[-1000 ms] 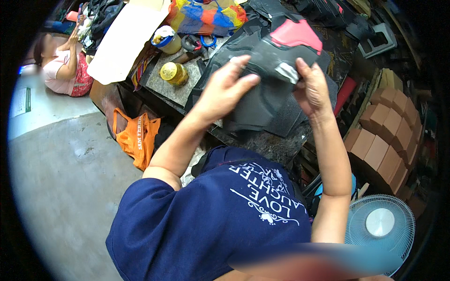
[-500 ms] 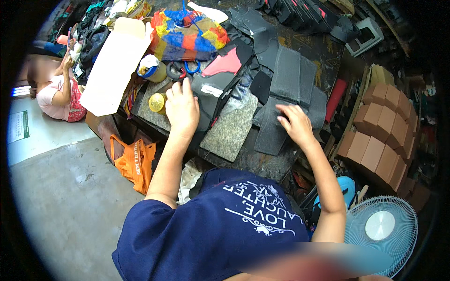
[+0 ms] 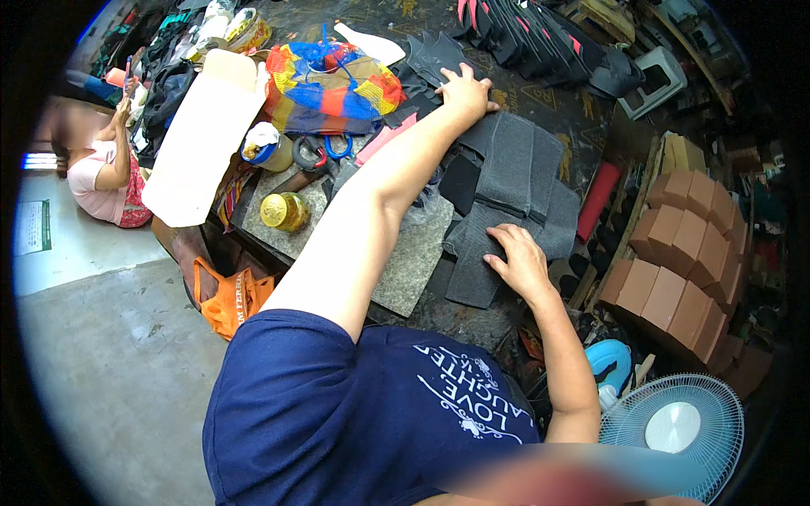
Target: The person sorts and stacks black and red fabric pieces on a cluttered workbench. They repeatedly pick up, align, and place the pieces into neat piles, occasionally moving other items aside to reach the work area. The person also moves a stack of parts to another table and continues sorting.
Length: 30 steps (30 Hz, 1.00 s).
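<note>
Worktable (image 3: pixel 553 105) holds grey pieces (image 3: pixel 515 173); navy shirt (image 3: pixel 304 396) bears white lettering (image 3: pixel 469 382).

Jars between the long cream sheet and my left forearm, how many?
2: a round yellow jar, on the grey speckled slab, and a translucent blue-rimmed jar topped with white material, beside the cream sheet. Others may be hidden.

Uneven light: concrete floor (image 3: pixel 126 354) left of worktop (image 3: pixel 548 97) pale; light strip (image 3: pixel 40 160) farther left blown white; clutter (image 3: pixel 766 202) right of worktop dim. Fisheye bends straight edges; black vignette. Smeared blur below worktop, smaller one over seated person (image 3: pixel 91 175) to its left.
</note>
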{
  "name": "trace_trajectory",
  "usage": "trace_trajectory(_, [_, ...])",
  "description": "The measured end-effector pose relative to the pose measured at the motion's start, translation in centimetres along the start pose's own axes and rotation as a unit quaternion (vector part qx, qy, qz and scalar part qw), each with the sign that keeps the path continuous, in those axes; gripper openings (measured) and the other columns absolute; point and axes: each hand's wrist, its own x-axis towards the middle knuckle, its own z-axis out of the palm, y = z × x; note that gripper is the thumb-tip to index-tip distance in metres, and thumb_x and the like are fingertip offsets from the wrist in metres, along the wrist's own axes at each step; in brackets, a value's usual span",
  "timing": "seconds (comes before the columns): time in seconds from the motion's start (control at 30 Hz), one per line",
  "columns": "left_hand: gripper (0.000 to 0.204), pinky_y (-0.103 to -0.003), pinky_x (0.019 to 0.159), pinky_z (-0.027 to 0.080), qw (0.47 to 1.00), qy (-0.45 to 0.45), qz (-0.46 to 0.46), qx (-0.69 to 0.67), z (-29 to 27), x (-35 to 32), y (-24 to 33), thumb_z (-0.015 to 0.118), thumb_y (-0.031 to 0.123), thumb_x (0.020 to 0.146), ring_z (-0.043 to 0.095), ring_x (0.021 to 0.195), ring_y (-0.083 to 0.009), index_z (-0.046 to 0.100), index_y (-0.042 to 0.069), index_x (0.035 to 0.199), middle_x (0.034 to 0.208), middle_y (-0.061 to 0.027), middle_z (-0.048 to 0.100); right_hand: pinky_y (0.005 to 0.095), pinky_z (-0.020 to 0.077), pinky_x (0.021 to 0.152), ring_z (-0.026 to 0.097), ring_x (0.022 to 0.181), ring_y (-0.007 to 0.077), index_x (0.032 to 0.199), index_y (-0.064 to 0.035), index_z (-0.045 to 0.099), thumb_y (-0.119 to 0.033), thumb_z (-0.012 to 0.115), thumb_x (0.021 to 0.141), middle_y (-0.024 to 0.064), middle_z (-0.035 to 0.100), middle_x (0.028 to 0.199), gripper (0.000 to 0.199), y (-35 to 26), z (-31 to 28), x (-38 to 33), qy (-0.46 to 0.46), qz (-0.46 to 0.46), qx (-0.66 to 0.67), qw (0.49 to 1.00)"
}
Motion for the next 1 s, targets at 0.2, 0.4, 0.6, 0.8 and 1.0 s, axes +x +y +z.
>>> trace_trajectory(0.2, [0.037,-0.049,0.079,0.051,0.964,0.231,-0.030,-0.130,-1.3,-1.2,-0.8,0.067,0.040,0.078,0.053,0.103,-0.0388,0.061,0.018,0.107,0.113,-0.0174,0.052,0.0389,0.0451,0.095,0.054,0.113,0.0287,0.114,-0.0066,0.060,-0.021,0.073,0.072,0.0089,0.059,0.118,0.046,1.8,0.8,-0.5,0.018,-0.020,0.063,0.998])
trace_trajectory(0.4, [0.024,-0.058,0.097,0.030,0.838,0.483,0.097,-0.234,-10.4,-6.4,-2.0,0.066,0.014,0.070,0.048,0.109,-0.0383,0.054,0.009,0.090,0.107,-0.0186,0.050,0.0316,0.0436,0.094,0.061,0.105,0.0205,0.121,-0.0060,0.059,-0.031,0.055,0.093,0.0092,0.065,0.114,0.037,4.1,-0.5,0.4,-0.044,0.110,0.392,0.912])
trace_trajectory(0.6, [0.030,-0.060,0.097,0.030,0.780,0.547,0.207,-0.220,-15.3,-14.9,-0.9,0.066,0.013,0.068,0.046,0.113,-0.0362,0.056,0.010,0.096,0.113,-0.0173,0.050,0.0335,0.0424,0.096,0.058,0.110,0.0194,0.129,0.0010,0.050,-0.047,0.034,0.100,0.0131,0.062,0.118,0.058,3.1,-5.9,1.1,0.094,0.129,0.549,0.821])
trace_trajectory(0.8, [0.036,-0.036,0.102,0.032,0.671,0.199,0.299,-0.649,-10.6,-22.1,4.9,0.061,0.017,0.068,0.043,0.114,-0.0287,0.054,0.005,0.101,0.112,-0.0162,0.045,0.0330,0.0441,0.094,0.055,0.113,0.0194,0.133,-0.0041,0.047,-0.043,0.046,0.097,0.0129,0.058,0.121,0.053,0.3,-7.8,-0.2,0.023,0.041,0.722,0.690])
trace_trajectory(1.0, [0.057,-0.071,0.104,0.011,0.843,0.072,0.321,-0.427,-6.3,-26.9,8.0,0.059,0.036,0.084,0.026,0.135,-0.0419,0.044,0.016,0.136,0.137,-0.0143,0.044,0.0337,0.0493,0.088,0.055,0.111,0.0167,0.123,-0.0101,0.051,-0.024,0.064,0.090,0.0059,0.054,0.125,0.039,0.6,-4.0,-3.1,0.142,0.292,0.748,0.579])
